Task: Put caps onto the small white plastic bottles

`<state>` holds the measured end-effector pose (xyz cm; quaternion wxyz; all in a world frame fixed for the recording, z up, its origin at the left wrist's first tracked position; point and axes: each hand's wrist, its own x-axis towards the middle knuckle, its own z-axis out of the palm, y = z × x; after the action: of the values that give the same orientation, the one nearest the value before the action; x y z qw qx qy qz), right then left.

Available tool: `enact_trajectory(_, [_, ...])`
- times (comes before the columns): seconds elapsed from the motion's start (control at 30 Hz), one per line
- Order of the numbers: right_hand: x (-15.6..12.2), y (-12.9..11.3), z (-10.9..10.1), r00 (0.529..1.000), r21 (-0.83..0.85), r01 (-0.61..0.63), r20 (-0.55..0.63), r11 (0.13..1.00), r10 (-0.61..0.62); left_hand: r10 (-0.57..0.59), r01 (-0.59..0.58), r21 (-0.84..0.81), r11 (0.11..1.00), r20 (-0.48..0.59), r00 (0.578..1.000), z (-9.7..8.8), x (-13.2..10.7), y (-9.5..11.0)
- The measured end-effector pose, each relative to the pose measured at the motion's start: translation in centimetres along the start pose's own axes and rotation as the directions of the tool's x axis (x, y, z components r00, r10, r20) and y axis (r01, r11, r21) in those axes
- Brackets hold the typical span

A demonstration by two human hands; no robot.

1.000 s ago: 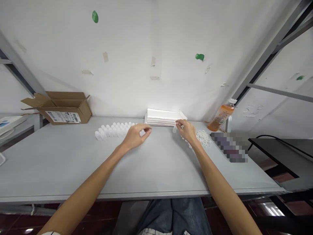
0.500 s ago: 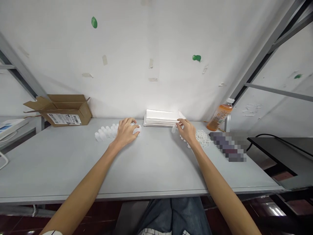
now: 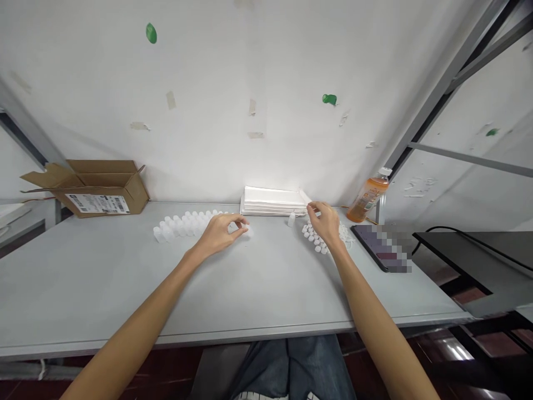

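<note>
Presently, your left hand (image 3: 222,230) pinches a translucent vial (image 3: 249,230) before the white stack (image 3: 272,198); right of it, your right hand (image 3: 325,223), grip unclear, partly covers white bands (image 3: 345,234), orange bottle (image 3: 368,199) beyond.

Head camera: worn on the person's head, above the near edge of the counter (image 3: 266,289).
Facing: forward and down, the wall (image 3: 208,66) filling the upper half.
Hands: left hand (image 3: 220,232) and right hand (image 3: 327,222) mid-frame, forearms entering from below.
Lap: denim-covered legs (image 3: 266,369) close beneath, at the bottom edge.
Breadth: wide, from cardboard box (image 3: 97,203) to grey crossbar (image 3: 470,158).
</note>
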<state>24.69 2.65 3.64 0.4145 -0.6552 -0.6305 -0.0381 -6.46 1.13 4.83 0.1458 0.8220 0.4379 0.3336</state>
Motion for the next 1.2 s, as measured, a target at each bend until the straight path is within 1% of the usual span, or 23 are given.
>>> enact_trajectory(0.1, [0.3, 0.6, -0.4, 1.000, -0.041, -0.015, 0.014, 0.999, 0.016, -0.017, 0.021, -0.096, 0.995, 0.038, 0.999, 0.9, -0.2, 0.6])
enact_trajectory(0.2, [0.6, 1.3, -1.0, 0.998, -0.096, -0.055, 0.039, 0.994, 0.059, 0.006, 0.002, -0.112, 0.994, 0.068, 0.998, 2.1, -0.6, 0.8])
enact_trajectory(0.33, [0.9, 1.9, -1.8, 0.983, -0.188, -0.140, 0.088, 0.972, 0.158, 0.016, 0.000, -0.143, 0.990, 0.107, 0.994, 3.7, -0.9, 0.9])
enact_trajectory(0.4, [1.0, 2.1, -2.2, 0.978, -0.204, -0.143, 0.125, 0.968, 0.170, 0.012, 0.007, -0.166, 0.986, 0.115, 0.993, 4.3, -1.1, 0.9])
enact_trajectory(0.57, [0.9, 2.3, -2.4, 0.956, -0.202, -0.051, 0.274, 0.978, 0.107, -0.031, 0.057, -0.180, 0.982, 0.142, 0.989, 5.2, -1.2, 0.6])
enact_trajectory(0.67, [0.6, 2.0, -1.8, 0.928, -0.224, 0.033, 0.368, 0.974, 0.053, -0.039, 0.065, -0.150, 0.987, 0.172, 0.984, 5.5, -1.3, 0.5])
enact_trajectory(0.73, [0.4, 1.7, -1.3, 0.915, -0.245, 0.092, 0.403, 0.965, 0.015, -0.034, 0.056, -0.122, 0.991, 0.173, 0.984, 5.6, -1.4, 0.5])
enact_trajectory(0.83, [0.1, 1.3, -0.8, 0.913, -0.273, 0.143, 0.407, 0.951, -0.021, -0.025, 0.037, -0.071, 0.997, 0.161, 0.987, 5.6, -1.5, 0.8])
enact_trajectory(0.93, [0.1, 1.3, -0.8, 0.922, -0.260, 0.147, 0.386, 0.954, -0.036, -0.019, 0.028, -0.057, 0.998, 0.142, 0.990, 5.7, -1.6, 1.2])
enact_trajectory(1.07, [0.3, 1.4, -1.2, 0.953, -0.113, 0.083, 0.299, 0.990, -0.046, -0.010, 0.023, -0.102, 0.995, 0.129, 0.992, 5.6, -1.8, 1.7])
enact_trajectory(1.13, [0.4, 1.2, -1.2, 0.968, -0.035, 0.041, 0.250, 0.999, -0.031, -0.011, 0.024, -0.099, 0.995, 0.128, 0.992, 5.5, -1.8, 1.9])
enact_trajectory(1.2, [0.3, 0.9, -1.2, 0.976, -0.001, 0.017, 0.219, 1.000, -0.016, -0.013, 0.024, -0.080, 0.997, 0.129, 0.992, 5.5, -1.7, 2.0])
